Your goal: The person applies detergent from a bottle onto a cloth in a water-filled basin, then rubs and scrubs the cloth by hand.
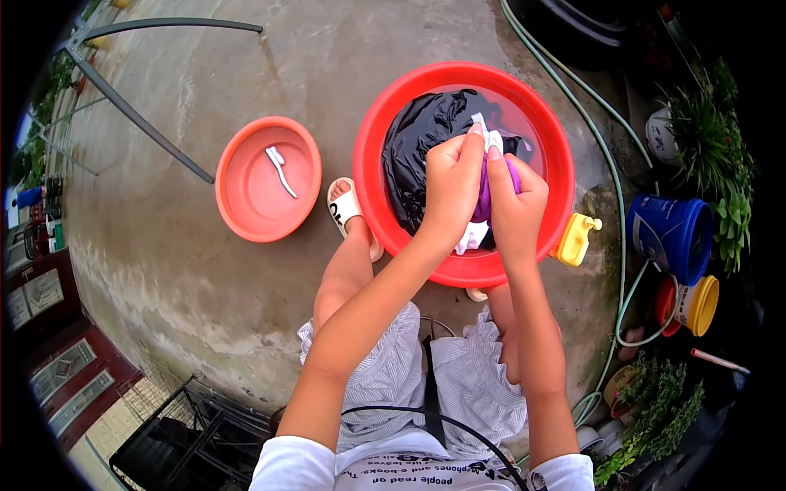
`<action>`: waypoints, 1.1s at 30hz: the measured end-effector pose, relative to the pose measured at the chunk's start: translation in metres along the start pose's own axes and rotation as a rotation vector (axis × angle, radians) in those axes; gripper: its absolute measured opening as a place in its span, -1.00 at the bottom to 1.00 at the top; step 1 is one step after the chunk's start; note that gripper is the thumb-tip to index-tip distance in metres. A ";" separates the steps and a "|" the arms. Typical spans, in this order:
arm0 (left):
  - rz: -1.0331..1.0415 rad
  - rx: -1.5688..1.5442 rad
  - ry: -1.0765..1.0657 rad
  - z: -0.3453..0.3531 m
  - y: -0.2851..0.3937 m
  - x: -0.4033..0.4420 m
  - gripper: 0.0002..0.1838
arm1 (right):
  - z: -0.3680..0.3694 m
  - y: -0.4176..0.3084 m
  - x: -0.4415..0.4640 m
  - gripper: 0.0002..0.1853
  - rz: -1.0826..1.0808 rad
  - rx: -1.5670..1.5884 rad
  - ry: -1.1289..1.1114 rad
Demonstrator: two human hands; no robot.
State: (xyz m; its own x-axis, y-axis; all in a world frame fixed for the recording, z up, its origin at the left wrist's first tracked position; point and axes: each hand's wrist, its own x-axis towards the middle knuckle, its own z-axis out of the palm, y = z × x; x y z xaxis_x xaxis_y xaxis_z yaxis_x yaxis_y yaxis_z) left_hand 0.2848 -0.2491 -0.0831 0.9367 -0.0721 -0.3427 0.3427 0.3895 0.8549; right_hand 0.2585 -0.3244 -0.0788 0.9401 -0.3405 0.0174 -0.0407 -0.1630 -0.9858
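Observation:
Over a large red basin (366, 164) my left hand (453, 184) and my right hand (516, 200) are close together, both closed on a purple and white cloth (485, 192). White parts of the cloth stick up between my thumbs and hang below toward the water. What kind of garment it is I cannot make out. Wet black fabric (409, 139) fills the left side of the basin, partly under the water and partly hidden behind my hands.
A smaller orange-red basin (237, 221) holding a white brush (281, 172) stands to the left. Beside the large basin is a yellow bottle (575, 240). A green hose (610, 155), a blue bucket (671, 237) and plants line the right. A grey metal frame (135, 114) reaches in at upper left.

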 end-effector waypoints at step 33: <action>0.520 1.751 -0.640 -0.095 0.093 -0.028 -0.72 | -0.095 0.064 -0.022 -0.76 0.005 -0.279 -0.194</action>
State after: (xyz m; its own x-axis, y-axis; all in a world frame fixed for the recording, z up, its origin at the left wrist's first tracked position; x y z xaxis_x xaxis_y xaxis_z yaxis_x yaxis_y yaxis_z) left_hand 0.2831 -0.1235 -0.0314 0.6987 -0.7013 -0.1417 -0.6349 -0.6990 0.3292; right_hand 0.2030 -0.4150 -0.1265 0.9855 -0.1636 -0.0460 -0.1115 -0.4183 -0.9014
